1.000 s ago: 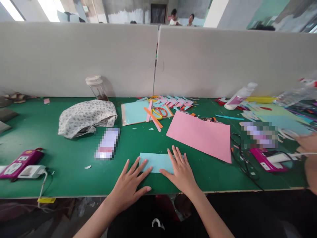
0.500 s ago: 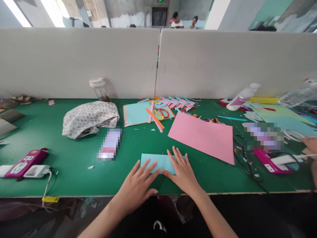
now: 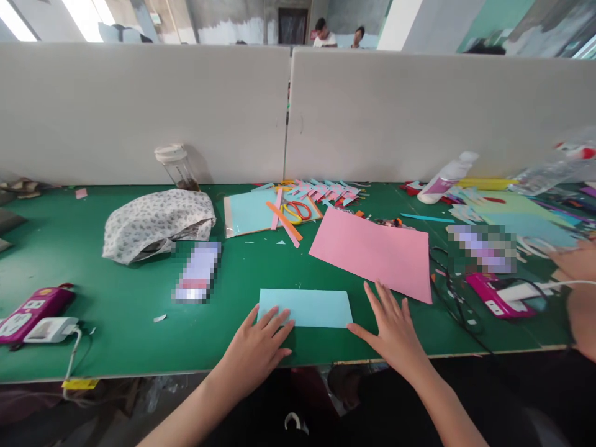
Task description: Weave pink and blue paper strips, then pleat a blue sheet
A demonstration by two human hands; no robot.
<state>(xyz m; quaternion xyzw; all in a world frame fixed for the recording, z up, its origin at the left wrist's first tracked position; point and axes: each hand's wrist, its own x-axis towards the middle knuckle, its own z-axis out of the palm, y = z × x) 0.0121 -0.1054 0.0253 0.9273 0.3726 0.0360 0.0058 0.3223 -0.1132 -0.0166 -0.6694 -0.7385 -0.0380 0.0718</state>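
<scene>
Resting spread on seemingly folded light-blue paper (image 3: 319, 307), the left hand (image 3: 258, 340) faces a spread right hand (image 3: 397, 334) near unfolded pink paper (image 3: 372, 251).

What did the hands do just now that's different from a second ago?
The right hand moved to the right, off the top of the light blue paper; its thumb tip is now by the near right corner. The left hand slid a little to the right, with its fingers over the paper's left end. The blue paper, pink sheet and phone stayed put.
</scene>
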